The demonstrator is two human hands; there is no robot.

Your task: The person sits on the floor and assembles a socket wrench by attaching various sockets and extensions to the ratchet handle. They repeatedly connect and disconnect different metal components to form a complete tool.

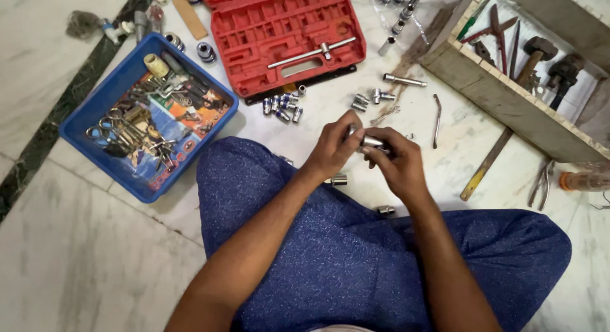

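While pinched betw. both hands' fingers (357, 134), socket (373, 142) sits crosswise.

1. Both forearms are bare right down to the wrists; no sleeve reaches into view, and no watch, band or ring shows on either one.
2. The left hand (332, 148) and the right hand (395, 165) wear no gloves.
3. The trousers (356, 262) are deep blue cloth, speckled all over with tiny pale flecks, loose and softly creased across both legs.
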